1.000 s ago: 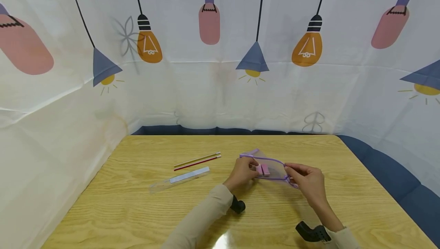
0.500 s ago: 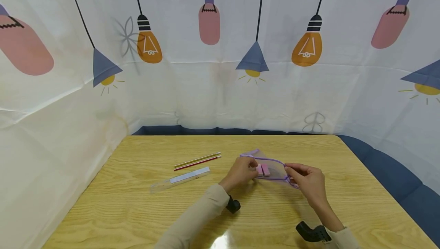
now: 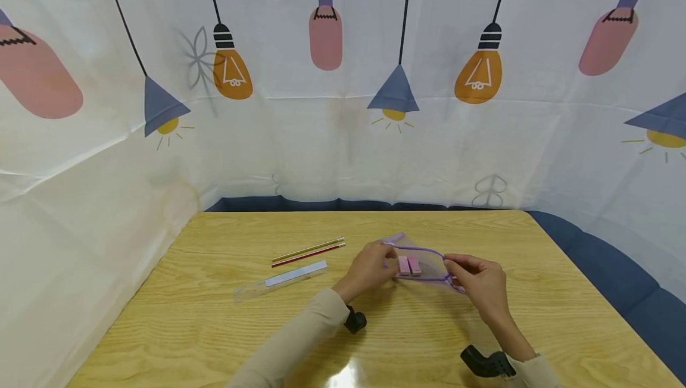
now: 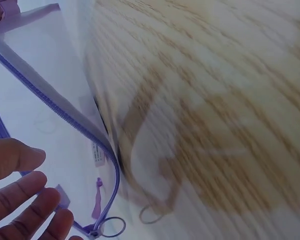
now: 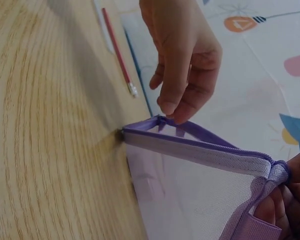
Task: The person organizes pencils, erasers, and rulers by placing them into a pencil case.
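Note:
A see-through mesh zip pouch [image 3: 429, 266] with purple trim lies unzipped on the table. Two small pink blocks [image 3: 414, 265] show side by side inside it. At the pouch's right end, my right hand [image 3: 482, 287] pinches the zip's corner between thumb and fingers, as the right wrist view also shows. My left hand [image 3: 370, 269] is at the left end of the opening with nothing in its grasp. Its fingers [image 4: 27, 197] are loosely bent near the purple zip edge [image 4: 65, 112] in the left wrist view, where a ring-shaped zip pull [image 4: 113, 227] hangs below.
Left of the pouch, a gold pencil [image 3: 308, 249] and a red pencil [image 3: 308, 254] lie side by side on the wooden table [image 3: 214, 328]. Nearer me is a clear flat strip [image 3: 249, 291] with a pale label. A lamp-patterned cloth [image 3: 332, 150] hangs behind.
My left hand has drawn back a little to the left from the pouch's opening, so the pink blocks show more fully. The right hand keeps its hold in the same place.

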`<state>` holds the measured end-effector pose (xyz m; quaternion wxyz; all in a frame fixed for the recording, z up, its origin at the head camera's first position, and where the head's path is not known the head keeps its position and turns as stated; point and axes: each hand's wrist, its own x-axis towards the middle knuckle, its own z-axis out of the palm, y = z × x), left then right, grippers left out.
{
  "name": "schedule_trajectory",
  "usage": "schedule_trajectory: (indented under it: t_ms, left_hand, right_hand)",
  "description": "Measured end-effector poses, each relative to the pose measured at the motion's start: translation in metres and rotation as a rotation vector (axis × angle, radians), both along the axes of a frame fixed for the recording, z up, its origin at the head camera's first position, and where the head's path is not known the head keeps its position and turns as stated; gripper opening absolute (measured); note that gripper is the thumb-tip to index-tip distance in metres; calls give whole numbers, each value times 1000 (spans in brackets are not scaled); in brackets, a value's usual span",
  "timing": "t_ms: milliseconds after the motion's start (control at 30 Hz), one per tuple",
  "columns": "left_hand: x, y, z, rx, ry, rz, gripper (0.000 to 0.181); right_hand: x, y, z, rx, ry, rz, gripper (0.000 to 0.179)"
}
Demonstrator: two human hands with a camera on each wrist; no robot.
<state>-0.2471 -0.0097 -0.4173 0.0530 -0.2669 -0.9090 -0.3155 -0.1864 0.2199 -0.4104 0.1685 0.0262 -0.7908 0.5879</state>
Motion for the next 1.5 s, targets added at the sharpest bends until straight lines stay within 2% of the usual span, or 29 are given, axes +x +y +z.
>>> schedule_trajectory:
  t_ms: [333,667,1233,1500]
  left_hand:
    - [9,-15,10,-32,61,2,20]
    - [14,-30,14,26,44,-37,21]
    - [23,-47,23,12,60,-58,16]
    - [28,-54,29,14,65,-58,18]
  right_hand:
    - [-1,-1,-1,-12,-8,0,27]
    - [-1,-1,0,6,-5,-13,25]
    - [-2,-1,-1,40,23,-68,22]
    - [0,-1,2,108,37,-118,23]
